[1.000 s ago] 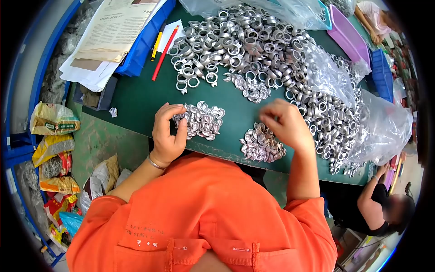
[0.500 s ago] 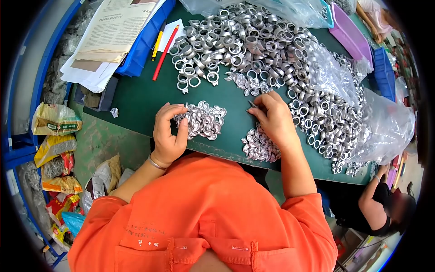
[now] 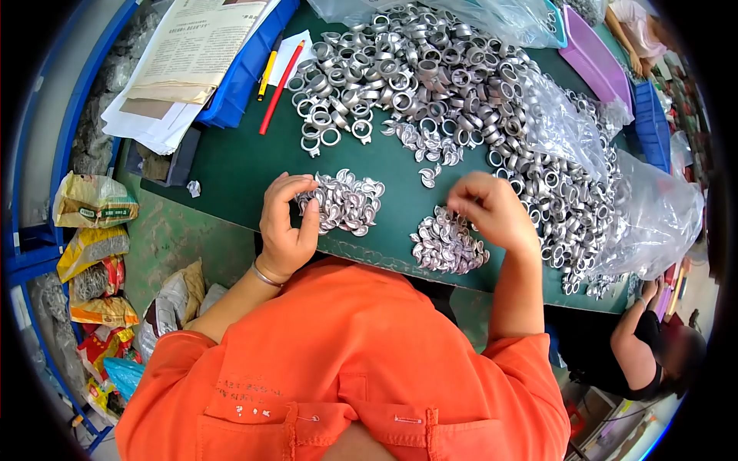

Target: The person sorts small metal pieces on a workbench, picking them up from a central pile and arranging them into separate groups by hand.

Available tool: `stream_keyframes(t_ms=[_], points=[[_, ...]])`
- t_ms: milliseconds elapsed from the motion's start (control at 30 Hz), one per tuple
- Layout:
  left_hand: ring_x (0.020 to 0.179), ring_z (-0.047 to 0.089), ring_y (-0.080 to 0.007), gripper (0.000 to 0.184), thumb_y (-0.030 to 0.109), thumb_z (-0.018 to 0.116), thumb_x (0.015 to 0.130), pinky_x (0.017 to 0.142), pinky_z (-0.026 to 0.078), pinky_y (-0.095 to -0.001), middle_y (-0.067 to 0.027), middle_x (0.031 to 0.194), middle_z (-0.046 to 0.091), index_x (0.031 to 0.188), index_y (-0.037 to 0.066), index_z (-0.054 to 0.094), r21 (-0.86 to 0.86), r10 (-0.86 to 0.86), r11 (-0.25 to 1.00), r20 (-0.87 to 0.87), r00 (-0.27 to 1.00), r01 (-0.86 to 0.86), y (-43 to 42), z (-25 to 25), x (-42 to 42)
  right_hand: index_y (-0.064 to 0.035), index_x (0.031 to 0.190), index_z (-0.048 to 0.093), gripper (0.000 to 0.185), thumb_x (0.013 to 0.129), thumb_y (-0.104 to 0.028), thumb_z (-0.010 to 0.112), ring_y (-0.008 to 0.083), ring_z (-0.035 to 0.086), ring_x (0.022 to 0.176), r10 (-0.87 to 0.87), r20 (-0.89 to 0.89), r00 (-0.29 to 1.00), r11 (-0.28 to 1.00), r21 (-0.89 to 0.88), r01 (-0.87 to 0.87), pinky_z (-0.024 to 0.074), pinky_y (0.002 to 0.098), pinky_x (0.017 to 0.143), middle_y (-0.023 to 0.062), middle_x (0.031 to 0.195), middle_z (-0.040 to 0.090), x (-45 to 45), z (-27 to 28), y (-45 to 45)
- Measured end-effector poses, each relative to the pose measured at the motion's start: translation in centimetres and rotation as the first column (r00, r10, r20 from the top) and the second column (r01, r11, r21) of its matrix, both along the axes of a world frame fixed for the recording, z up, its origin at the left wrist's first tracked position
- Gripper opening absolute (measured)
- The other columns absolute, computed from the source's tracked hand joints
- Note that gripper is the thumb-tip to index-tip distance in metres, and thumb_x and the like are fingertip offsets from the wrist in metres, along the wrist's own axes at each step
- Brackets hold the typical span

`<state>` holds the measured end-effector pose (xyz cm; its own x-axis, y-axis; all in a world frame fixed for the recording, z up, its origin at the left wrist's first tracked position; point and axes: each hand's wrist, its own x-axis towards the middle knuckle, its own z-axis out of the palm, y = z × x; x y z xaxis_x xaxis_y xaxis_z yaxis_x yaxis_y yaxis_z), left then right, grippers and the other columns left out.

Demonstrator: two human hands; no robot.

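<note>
My left hand (image 3: 287,229) rests at the left edge of a pile of small silver curved, leaf-shaped metal pieces (image 3: 344,203). Its thumb and fingers are apart, curved against the pile. My right hand (image 3: 498,213) is over the upper right of a second pile of similar pieces (image 3: 447,244), with thumb and fingertips pinched together. Whatever is between those fingertips is too small or hidden to make out. A few of the curved pieces (image 3: 429,176) lie just left of the right hand, below a looser cluster (image 3: 424,142).
A big heap of silver metal rings (image 3: 453,65) covers the table's back and right, partly under clear plastic bags (image 3: 565,127). A red pencil (image 3: 281,88), a yellow pen (image 3: 268,71) and a blue bin (image 3: 244,77) with papers are back left. A co-worker (image 3: 638,346) is at right.
My right hand has moved down and right, from the loose cluster to the right-hand pile. A few curved pieces now show where its fingers were. My left hand has barely moved.
</note>
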<state>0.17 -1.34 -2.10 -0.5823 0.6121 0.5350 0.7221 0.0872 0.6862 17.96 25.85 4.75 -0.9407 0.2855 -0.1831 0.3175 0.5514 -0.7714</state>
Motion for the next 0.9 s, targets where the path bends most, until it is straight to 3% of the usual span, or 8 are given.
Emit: stream_keyframes(t_ms=[33, 100, 233, 500, 633, 767, 833, 900], points=[[0.107, 0.062, -0.0305, 0.029, 0.001, 0.062, 0.088, 0.103, 0.043, -0.05, -0.0112, 0.107, 0.067, 0.117, 0.002, 0.056, 0.0, 0.001, 1.0, 0.0, 1.0, -0.001, 0.0, 0.0, 0.0, 0.0002, 0.093, 0.069, 0.01, 0.084, -0.004, 0.07, 0.0291, 0.065, 0.075, 0.0, 0.0, 1.0, 1.0, -0.001, 0.0, 0.0509, 0.0358, 0.069, 0.0143, 0.081, 0.065, -0.8, -0.4, -0.6], [0.107, 0.062, -0.0305, 0.03, 0.001, 0.062, 0.088, 0.103, 0.043, -0.05, -0.0112, 0.107, 0.067, 0.117, 0.002, 0.056, -0.003, 0.0, 1.0, 0.002, 1.0, 0.0, 0.0, 0.2, 0.1, 0.002, 0.091, 0.068, 0.005, 0.085, 0.0, 0.068, 0.0251, 0.063, 0.074, -0.184, -0.271, 0.945, 0.938, 0.238, 0.251, 0.049, 0.0326, 0.067, 0.0116, 0.082, 0.063, -2.3, -1.6, -1.9], [0.107, 0.062, -0.0302, 0.03, 0.0, 0.062, 0.088, 0.103, 0.043, -0.0499, -0.0112, 0.107, 0.067, 0.117, 0.002, 0.055, 0.006, 0.011, 1.0, 0.015, 1.0, -0.011, 0.0, 0.0, 0.1, -0.0017, 0.095, 0.068, 0.012, 0.083, -0.001, 0.068, 0.0368, 0.063, 0.085, -0.209, -0.171, 0.963, 0.945, 0.219, 0.244, 0.0507, 0.0423, 0.075, 0.0158, 0.093, 0.062, -2.6, -2.3, -2.5], [0.107, 0.063, -0.0297, 0.03, -0.001, 0.062, 0.088, 0.103, 0.043, -0.0494, -0.0111, 0.107, 0.067, 0.117, 0.002, 0.056, 0.005, -0.002, 1.0, 0.01, 1.0, 0.002, 0.0, 0.2, 0.0, -0.0009, 0.092, 0.063, 0.015, 0.08, -0.003, 0.071, 0.0377, 0.061, 0.09, -0.203, -0.201, 0.958, 0.895, 0.359, 0.265, 0.0502, 0.0444, 0.076, 0.0164, 0.091, 0.059, -2.3, -2.6, -2.9], [0.109, 0.062, -0.0273, 0.033, -0.006, 0.059, 0.088, 0.108, 0.038, -0.0466, -0.0127, 0.107, 0.066, 0.12, 0.0, 0.053, -0.006, -0.022, 1.0, 0.004, 1.0, 0.022, -0.1, 0.4, 0.1, 0.0005, 0.096, 0.064, 0.013, 0.083, 0.002, 0.064, 0.038, 0.062, 0.086, -0.241, -0.248, 0.938, 0.916, 0.261, 0.305, 0.0503, 0.0436, 0.077, 0.0177, 0.091, 0.062, -1.2, -2.3, -1.8], [0.109, 0.062, -0.027, 0.033, -0.006, 0.059, 0.089, 0.109, 0.038, -0.0464, -0.0133, 0.108, 0.066, 0.12, 0.0, 0.053, 0.0, -0.029, 1.0, 0.036, 0.999, 0.029, -0.1, 0.3, 0.1, 0.0016, 0.093, 0.067, 0.012, 0.082, 0.005, 0.064, 0.0283, 0.066, 0.076, -0.314, -0.122, 0.941, 0.94, 0.102, 0.327, 0.0519, 0.0355, 0.07, 0.0145, 0.088, 0.065, 1.6, 0.1, 0.5], [0.109, 0.062, -0.0267, 0.033, -0.006, 0.059, 0.089, 0.109, 0.037, -0.0462, -0.0134, 0.108, 0.066, 0.12, 0.0, 0.053, -0.001, -0.033, 0.999, 0.044, 0.998, 0.033, 0.0, 0.3, 0.1, 0.0019, 0.093, 0.067, 0.015, 0.08, 0.007, 0.062, 0.0284, 0.066, 0.079, -0.28, -0.084, 0.956, 0.949, 0.124, 0.289, 0.052, 0.035, 0.07, 0.0135, 0.088, 0.065, 2.6, 0.7, 0.6], [0.105, 0.064, -0.0286, 0.03, -0.002, 0.062, 0.088, 0.103, 0.043, -0.0487, -0.0108, 0.106, 0.067, 0.117, 0.003, 0.055, 0.017, -0.003, 1.0, 0.017, 1.0, 0.002, 0.1, 0.3, 0.1, 0.0023, 0.094, 0.067, 0.017, 0.078, 0.009, 0.062, 0.0304, 0.065, 0.081, 0.074, -0.083, 0.994, 0.991, 0.12, -0.063, 0.0522, 0.0365, 0.071, 0.014, 0.089, 0.065, 3.3, 0.9, 0.5]])
